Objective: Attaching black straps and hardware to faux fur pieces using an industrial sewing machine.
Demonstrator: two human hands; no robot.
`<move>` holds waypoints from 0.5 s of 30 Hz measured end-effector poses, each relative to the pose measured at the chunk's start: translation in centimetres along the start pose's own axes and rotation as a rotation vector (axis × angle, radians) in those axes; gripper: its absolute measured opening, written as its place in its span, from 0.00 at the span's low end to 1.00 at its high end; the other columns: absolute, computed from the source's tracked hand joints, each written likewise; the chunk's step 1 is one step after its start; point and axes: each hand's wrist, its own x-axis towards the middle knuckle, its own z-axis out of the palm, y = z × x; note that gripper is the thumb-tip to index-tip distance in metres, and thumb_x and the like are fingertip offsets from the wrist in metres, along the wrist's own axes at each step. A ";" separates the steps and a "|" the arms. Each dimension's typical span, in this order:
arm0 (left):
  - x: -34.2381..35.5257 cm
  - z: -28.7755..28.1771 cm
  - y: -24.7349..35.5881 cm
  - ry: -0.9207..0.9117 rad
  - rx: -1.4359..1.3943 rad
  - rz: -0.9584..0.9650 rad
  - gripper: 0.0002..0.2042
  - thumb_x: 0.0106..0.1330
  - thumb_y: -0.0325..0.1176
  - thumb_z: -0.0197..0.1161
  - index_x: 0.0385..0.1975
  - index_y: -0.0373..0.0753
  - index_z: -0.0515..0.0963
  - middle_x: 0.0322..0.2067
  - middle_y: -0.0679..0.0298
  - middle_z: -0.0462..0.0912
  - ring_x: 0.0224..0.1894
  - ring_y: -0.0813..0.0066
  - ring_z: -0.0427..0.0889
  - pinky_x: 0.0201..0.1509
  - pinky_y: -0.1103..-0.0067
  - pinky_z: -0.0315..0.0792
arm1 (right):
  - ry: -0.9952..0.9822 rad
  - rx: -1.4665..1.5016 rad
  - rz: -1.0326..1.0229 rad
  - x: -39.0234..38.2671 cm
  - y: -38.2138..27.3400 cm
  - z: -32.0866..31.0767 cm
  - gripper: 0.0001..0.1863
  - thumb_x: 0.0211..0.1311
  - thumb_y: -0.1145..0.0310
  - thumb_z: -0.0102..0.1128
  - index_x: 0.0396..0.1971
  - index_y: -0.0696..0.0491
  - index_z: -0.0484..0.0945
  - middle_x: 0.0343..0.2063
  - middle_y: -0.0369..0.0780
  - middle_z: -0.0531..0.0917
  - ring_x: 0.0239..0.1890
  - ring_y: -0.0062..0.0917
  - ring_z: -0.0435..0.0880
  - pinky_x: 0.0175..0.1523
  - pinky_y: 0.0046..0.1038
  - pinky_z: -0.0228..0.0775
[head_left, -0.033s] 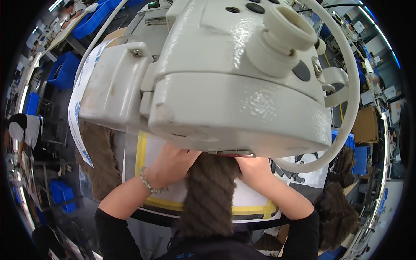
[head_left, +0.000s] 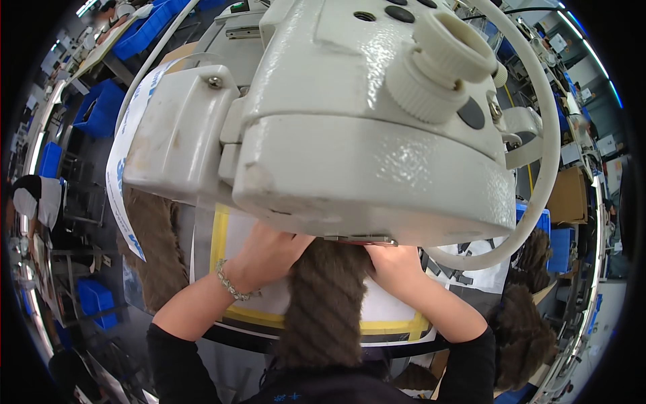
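On my feed, the left hand [head_left: 270,254] and right hand [head_left: 397,268] flank the brown fur strip [head_left: 326,303] over the tabletop [head_left: 385,306], fingertips hidden by the white machine head [head_left: 370,178], so I can't tell their grip, and uneven pulling could skew it

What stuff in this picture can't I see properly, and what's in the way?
All in the head view:
Left hand and right hand: partly hidden by the white machine, so their grip is unclear.
Brown fur strip: its far end is hidden by the machine.
Machine's top: cut off by the upper edge.
Dark pieces at right: too small to name.
Person at upper left: too small and blurred.
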 end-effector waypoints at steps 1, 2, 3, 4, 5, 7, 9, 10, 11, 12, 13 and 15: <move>0.0 0.1 -0.2 -0.010 -0.023 0.003 0.11 0.56 0.28 0.60 0.38 0.37 0.79 0.40 0.57 0.79 0.45 0.55 0.78 0.51 0.64 0.72 | -0.002 0.000 -0.002 -0.2 0.0 0.3 0.21 0.36 0.75 0.64 0.38 0.48 0.84 0.41 0.38 0.83 0.45 0.37 0.80 0.51 0.39 0.72; -0.1 0.1 -0.2 -0.009 -0.024 0.002 0.11 0.56 0.28 0.60 0.38 0.37 0.79 0.40 0.57 0.79 0.45 0.55 0.78 0.51 0.64 0.72 | 0.014 0.031 0.026 -0.5 0.1 0.7 0.21 0.37 0.75 0.64 0.39 0.47 0.84 0.41 0.38 0.83 0.46 0.37 0.80 0.52 0.39 0.71; -0.3 0.2 -0.1 -0.018 -0.044 0.006 0.11 0.57 0.30 0.60 0.39 0.38 0.79 0.41 0.57 0.79 0.45 0.55 0.78 0.51 0.64 0.72 | 0.031 0.061 0.055 -0.6 0.2 0.9 0.21 0.38 0.76 0.64 0.39 0.47 0.84 0.42 0.38 0.83 0.46 0.36 0.80 0.53 0.39 0.71; -0.4 0.2 -0.1 -0.029 -0.066 0.010 0.11 0.58 0.32 0.60 0.40 0.39 0.79 0.41 0.58 0.80 0.45 0.55 0.78 0.51 0.64 0.71 | 0.030 0.062 0.056 -0.7 0.2 1.0 0.21 0.38 0.76 0.64 0.39 0.47 0.84 0.42 0.38 0.83 0.46 0.36 0.80 0.53 0.39 0.71; -0.5 0.2 -0.2 -0.030 -0.067 0.010 0.11 0.58 0.32 0.60 0.40 0.39 0.79 0.41 0.58 0.80 0.45 0.55 0.78 0.51 0.64 0.71 | 0.028 0.035 0.055 -0.7 0.2 1.0 0.20 0.39 0.76 0.63 0.39 0.47 0.84 0.42 0.38 0.83 0.46 0.37 0.80 0.53 0.39 0.71; -0.6 0.3 -0.3 -0.094 -0.042 -0.005 0.12 0.60 0.35 0.61 0.41 0.40 0.80 0.42 0.58 0.81 0.46 0.58 0.78 0.52 0.64 0.71 | 0.027 0.012 0.056 -0.8 0.2 1.1 0.19 0.40 0.76 0.62 0.39 0.48 0.84 0.42 0.38 0.83 0.46 0.37 0.80 0.52 0.40 0.71; -0.4 0.3 -0.3 -0.096 -0.113 -0.045 0.12 0.60 0.36 0.61 0.41 0.41 0.81 0.42 0.58 0.81 0.47 0.59 0.78 0.52 0.64 0.71 | 0.061 -0.020 0.003 -0.8 0.2 0.9 0.17 0.42 0.75 0.61 0.37 0.50 0.84 0.42 0.38 0.82 0.45 0.38 0.80 0.51 0.41 0.71; -0.2 0.3 -0.2 -0.095 -0.186 -0.083 0.12 0.61 0.37 0.61 0.41 0.41 0.81 0.42 0.59 0.81 0.47 0.61 0.78 0.52 0.63 0.71 | 0.062 -0.019 0.006 -0.9 0.2 0.9 0.17 0.42 0.75 0.61 0.37 0.50 0.84 0.42 0.38 0.82 0.45 0.38 0.80 0.51 0.41 0.71; -0.4 0.5 -0.3 -0.097 -0.187 -0.081 0.12 0.61 0.37 0.61 0.41 0.41 0.81 0.42 0.59 0.81 0.47 0.61 0.78 0.52 0.63 0.71 | 0.075 0.025 0.020 -1.0 0.1 0.9 0.16 0.43 0.75 0.61 0.37 0.51 0.83 0.41 0.39 0.82 0.45 0.39 0.80 0.50 0.41 0.71; -0.7 0.6 -0.3 -0.102 -0.121 -0.052 0.13 0.61 0.37 0.61 0.42 0.41 0.81 0.41 0.58 0.81 0.48 0.60 0.78 0.52 0.63 0.71 | 0.088 0.068 0.034 -1.0 0.1 0.9 0.16 0.43 0.75 0.60 0.37 0.52 0.83 0.41 0.40 0.82 0.44 0.39 0.80 0.50 0.42 0.71; -0.9 0.7 -0.3 -0.106 -0.055 -0.020 0.13 0.61 0.37 0.61 0.43 0.42 0.81 0.41 0.58 0.81 0.48 0.59 0.78 0.53 0.63 0.71 | 0.091 0.066 0.036 -1.0 0.1 0.7 0.16 0.43 0.75 0.60 0.37 0.52 0.83 0.41 0.40 0.82 0.44 0.39 0.80 0.50 0.42 0.71; -0.8 0.2 -0.4 -0.097 0.009 0.045 0.13 0.61 0.36 0.60 0.44 0.41 0.80 0.41 0.57 0.81 0.48 0.58 0.78 0.54 0.63 0.71 | 0.070 -0.032 -0.073 -1.0 0.0 0.5 0.15 0.44 0.76 0.59 0.36 0.54 0.83 0.39 0.41 0.81 0.44 0.39 0.80 0.48 0.42 0.72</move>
